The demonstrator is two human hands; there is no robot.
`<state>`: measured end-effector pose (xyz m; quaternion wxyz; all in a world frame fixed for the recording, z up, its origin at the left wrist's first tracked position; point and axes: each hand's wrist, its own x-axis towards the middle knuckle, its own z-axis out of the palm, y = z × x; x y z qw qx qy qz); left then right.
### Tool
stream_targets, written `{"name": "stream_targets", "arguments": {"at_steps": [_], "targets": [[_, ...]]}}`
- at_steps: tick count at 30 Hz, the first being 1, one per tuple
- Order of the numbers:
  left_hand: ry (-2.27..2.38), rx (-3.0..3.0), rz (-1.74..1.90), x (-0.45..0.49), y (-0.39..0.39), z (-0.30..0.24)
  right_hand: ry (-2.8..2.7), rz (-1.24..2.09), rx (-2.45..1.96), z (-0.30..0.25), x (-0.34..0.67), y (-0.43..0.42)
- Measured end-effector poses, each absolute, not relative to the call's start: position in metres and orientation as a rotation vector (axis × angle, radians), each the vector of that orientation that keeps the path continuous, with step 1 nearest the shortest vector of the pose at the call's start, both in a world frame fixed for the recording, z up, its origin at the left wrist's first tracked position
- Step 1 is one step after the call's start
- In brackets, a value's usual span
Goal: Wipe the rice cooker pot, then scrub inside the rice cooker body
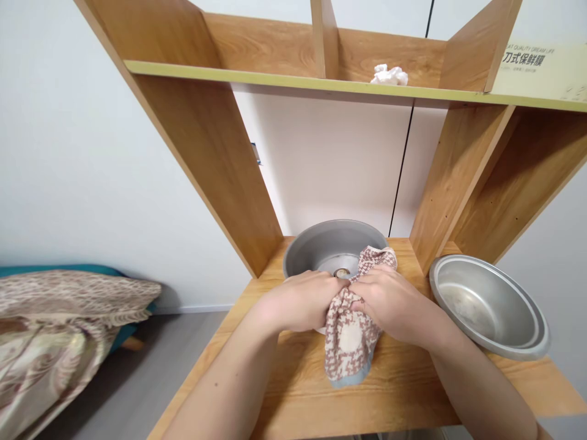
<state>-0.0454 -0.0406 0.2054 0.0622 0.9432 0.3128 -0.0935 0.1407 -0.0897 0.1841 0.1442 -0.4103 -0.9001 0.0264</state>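
A brown-and-white patterned cloth [351, 342] with a pale blue edge is bunched between my two hands, over the near rim of a round grey metal pot [312, 244]. My left hand [314, 299] is closed in a fist on the cloth's left side. Pressed against it, my right hand [392, 299] grips the cloth from the right. One end of the cloth sticks up past my right knuckles, and the wider end hangs toward me above the wooden surface. At the pot's bottom a small round centre piece partly shows; my hands hide the near rim.
To the right, an oval silver metal pan [486, 299] sits tilted at the tabletop [293, 391] edge. Wooden uprights and a shelf [284, 79] rise behind, bearing a crumpled white tissue [389, 75] and a printed box [543, 70]. A draped patterned cover [59, 324] lies at left.
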Motion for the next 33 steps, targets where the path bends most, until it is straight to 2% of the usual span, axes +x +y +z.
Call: {"name": "stream_targets", "arguments": {"at_steps": [8, 33], "targets": [[1.022, 2.8, -0.291, -0.047, -0.04, 0.206, -2.562, 0.255, -1.19, 0.195, 0.154, -0.087], [0.942, 2.805, -0.248, -0.047, -0.04, 0.205, -2.577, 0.235, -1.192, 0.194, 0.151, -0.089]]}}
